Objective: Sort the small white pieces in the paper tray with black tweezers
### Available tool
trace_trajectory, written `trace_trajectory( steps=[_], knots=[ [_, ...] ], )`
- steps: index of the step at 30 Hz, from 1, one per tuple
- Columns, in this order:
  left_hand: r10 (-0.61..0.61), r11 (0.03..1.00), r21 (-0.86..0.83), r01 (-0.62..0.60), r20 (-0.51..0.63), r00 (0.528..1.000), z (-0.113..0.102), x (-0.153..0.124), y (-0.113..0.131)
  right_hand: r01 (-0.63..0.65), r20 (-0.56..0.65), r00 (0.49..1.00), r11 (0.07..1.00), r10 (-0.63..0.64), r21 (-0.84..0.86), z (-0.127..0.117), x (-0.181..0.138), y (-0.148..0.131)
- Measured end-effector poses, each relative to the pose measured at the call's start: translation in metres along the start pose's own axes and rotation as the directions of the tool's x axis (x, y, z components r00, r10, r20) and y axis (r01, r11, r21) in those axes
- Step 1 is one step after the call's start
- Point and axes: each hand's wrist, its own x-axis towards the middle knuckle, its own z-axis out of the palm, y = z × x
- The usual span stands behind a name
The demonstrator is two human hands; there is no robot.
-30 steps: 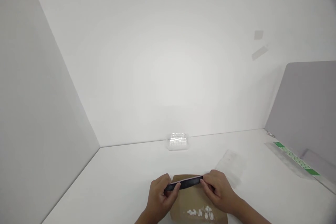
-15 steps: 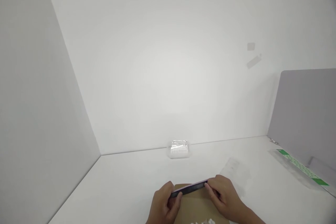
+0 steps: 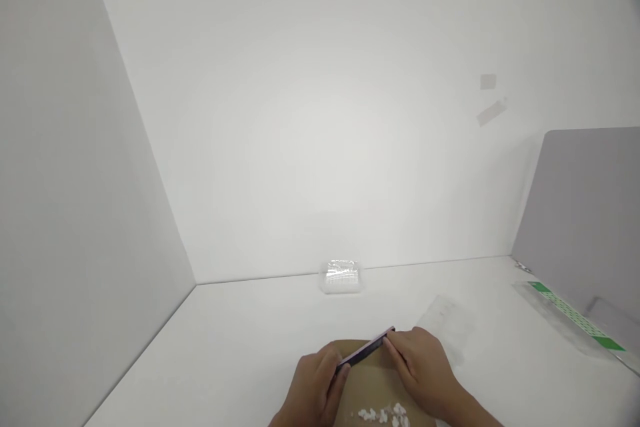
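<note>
A slim black strip with a pale pink upper edge (image 3: 366,349) is gripped at both ends, slanting up toward the right. My left hand (image 3: 316,383) pinches its lower left end between thumb and fingers. At the upper right end, my right hand (image 3: 423,370) is closed on it, and the tip sticks out a little past the fingers. Beneath both hands lies a brown board or sheet (image 3: 373,387). Several small white pieces, perhaps flower-shaped (image 3: 385,413), are scattered on its near part.
A clear plastic tray with shiny wrap (image 3: 343,277) sits against the back wall. Right of my hands lies a transparent plastic piece (image 3: 445,320). Farther right are a clear bag with a green band (image 3: 575,317) and a grey panel (image 3: 585,207). A white wall (image 3: 90,180) bounds the left.
The strip has tilted more steeply, its right end higher and both ends shifted. The view has dipped slightly, showing more of the white pieces on the board. Both hands keep their grip.
</note>
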Motion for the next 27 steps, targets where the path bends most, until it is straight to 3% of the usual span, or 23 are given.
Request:
trace_trajectory(
  steps=[4, 9, 16, 22, 27],
  knots=[
    [0.009, 1.000, 0.000, -0.009, 0.030, 1.000, -0.002, 0.000, 0.003, 0.007, -0.051, 0.999, 0.999, -0.009, -0.042, 0.001, -0.001, -0.008],
    [0.035, 0.999, 0.026, -0.036, 0.039, 0.999, -0.005, 0.002, 0.005, -0.074, -0.066, 0.995, 0.996, 0.070, -0.057, -0.005, 0.005, 0.005],
    [0.046, 0.999, 0.021, -0.047, 0.037, 0.998, -0.005, 0.004, 0.007, -0.017, -0.018, 1.000, 1.000, 0.017, -0.007, -0.008, 0.002, -0.009],
    [0.060, 0.998, 0.032, -0.062, 0.065, 0.996, -0.006, 0.006, 0.010, -0.098, -0.013, 0.995, 0.995, 0.098, 0.029, -0.013, 0.005, 0.001],
    [0.083, 0.996, 0.018, -0.084, 0.064, 0.994, -0.008, 0.009, 0.011, -0.004, 0.031, 1.000, 0.998, 0.002, 0.069, -0.012, 0.003, -0.016]
  ],
)
